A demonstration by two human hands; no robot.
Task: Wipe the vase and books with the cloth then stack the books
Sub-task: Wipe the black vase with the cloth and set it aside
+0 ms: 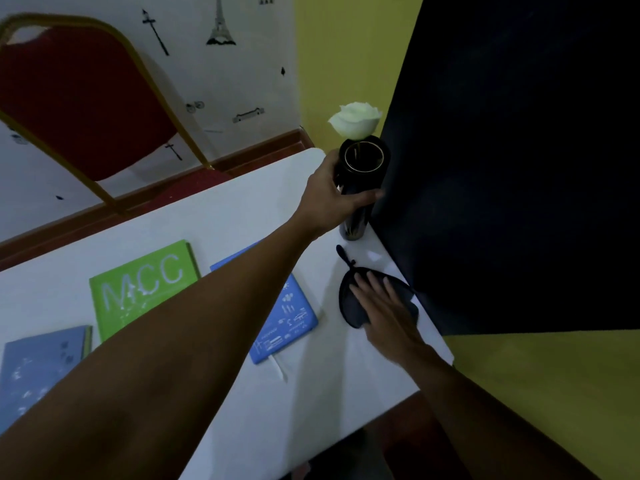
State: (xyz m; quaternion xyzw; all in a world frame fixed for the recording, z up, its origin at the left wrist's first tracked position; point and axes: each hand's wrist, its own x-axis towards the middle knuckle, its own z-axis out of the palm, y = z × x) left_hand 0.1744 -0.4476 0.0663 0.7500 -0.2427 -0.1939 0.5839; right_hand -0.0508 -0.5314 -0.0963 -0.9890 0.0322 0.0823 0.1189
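Vase [356, 195]: black and tall, standing upright on the desk at the far right corner, wrapped by the left hand; a white rose [356, 119] rises from its mouth.
Left hand [332, 199]: closed around the vase's upper body, thumb across the near side, fingers behind it.
Right hand [384, 306]: laid flat, fingers spread, on top of the cloth, pressing on it rather than gripping it, as far as can be seen.
Cloth [349, 306]: dark, lying on the desk just nearer than the vase, mostly under the right hand; a short tie sticks out toward the vase.
Books: three lie flat and apart, left of the hands; a blue book [294, 317] beside the cloth, partly under the left forearm, a green book [145, 282] beyond it, a grey-blue book [38, 365] furthest left.
Desk [242, 202]: white, carrying everything.
Done: nothing shows as finished; the cloth touches neither vase nor books.
Left: by my reading, all of it: lift the cloth, wipe the vase, wipe each book, stack the three.
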